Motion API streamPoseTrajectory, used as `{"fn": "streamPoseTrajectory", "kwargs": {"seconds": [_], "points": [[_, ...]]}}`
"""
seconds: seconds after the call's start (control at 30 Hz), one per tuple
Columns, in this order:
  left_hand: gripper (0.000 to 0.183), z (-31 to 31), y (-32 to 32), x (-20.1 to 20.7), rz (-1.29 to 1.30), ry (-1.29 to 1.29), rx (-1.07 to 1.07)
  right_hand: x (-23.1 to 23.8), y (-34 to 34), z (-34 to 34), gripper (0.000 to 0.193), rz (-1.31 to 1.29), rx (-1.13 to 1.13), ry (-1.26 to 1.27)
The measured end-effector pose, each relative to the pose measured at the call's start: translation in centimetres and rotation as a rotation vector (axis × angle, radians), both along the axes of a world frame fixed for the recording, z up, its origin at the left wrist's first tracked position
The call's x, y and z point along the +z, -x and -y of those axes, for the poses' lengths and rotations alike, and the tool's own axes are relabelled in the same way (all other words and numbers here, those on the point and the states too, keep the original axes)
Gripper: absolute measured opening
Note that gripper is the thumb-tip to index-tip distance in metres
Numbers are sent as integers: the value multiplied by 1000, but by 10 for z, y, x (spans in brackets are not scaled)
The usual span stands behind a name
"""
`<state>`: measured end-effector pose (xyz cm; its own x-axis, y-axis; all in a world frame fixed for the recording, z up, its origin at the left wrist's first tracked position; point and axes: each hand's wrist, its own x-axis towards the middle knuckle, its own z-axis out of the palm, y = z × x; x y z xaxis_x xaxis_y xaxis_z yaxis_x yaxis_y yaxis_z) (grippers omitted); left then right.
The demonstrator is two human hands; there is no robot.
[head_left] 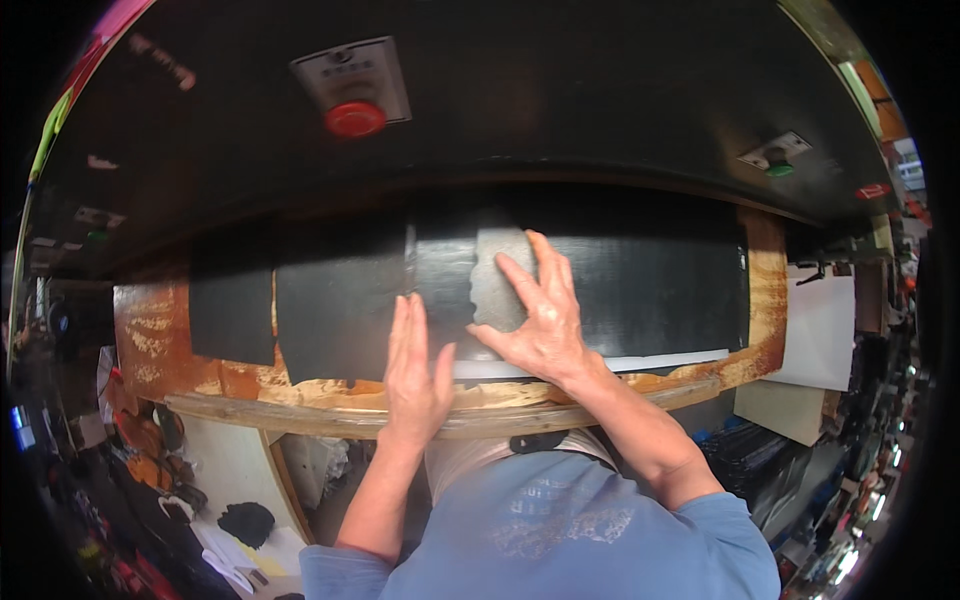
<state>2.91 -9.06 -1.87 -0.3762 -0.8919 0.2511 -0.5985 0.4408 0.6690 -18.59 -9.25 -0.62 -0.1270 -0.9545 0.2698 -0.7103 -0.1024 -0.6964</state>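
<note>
A grey flat piece with a wavy left edge point(494, 295) lies on the black covering point(650, 285) of the worktop. My right hand point(548, 325) rests over its right side, fingers spread, thumb at its lower edge. To the left, my left hand point(412, 375) reaches over the front of the black surface with its fingers stretched out side by side and the thumb apart. It holds nothing. Just beyond those fingertips, a thin upright line crosses the black surface; what it is, I cannot tell. Between both hands the black covering shines with reflected light.
Above the worktop hangs a dark panel with a red push button point(355, 119) and a green button point(778, 168). A worn wooden rail point(300, 418) borders the front. Along it runs a white strip point(680, 362). White sheet material point(820, 325) stands at the right.
</note>
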Motion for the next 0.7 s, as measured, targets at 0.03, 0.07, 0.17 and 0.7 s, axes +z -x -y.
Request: {"fn": "streamPoseTrajectory", "kwargs": {"seconds": [0.03, 0.07, 0.17, 0.7], "points": [[78, 1, 1, 1, -19, -3, -10, 2, -5, 0, 86, 14, -19, -10], [75, 2, 1, 2, -25, 1, -12, 3, -11, 2, 85, 30, -26, -11], [68, 4, 1, 5, -26, -26, -17, 4, -28, 8, 84, 25, -17, 15], [59, 10, 2, 9, -43, -37, -8, -1, -49, 20, 86, -40, -51, 57]]}}
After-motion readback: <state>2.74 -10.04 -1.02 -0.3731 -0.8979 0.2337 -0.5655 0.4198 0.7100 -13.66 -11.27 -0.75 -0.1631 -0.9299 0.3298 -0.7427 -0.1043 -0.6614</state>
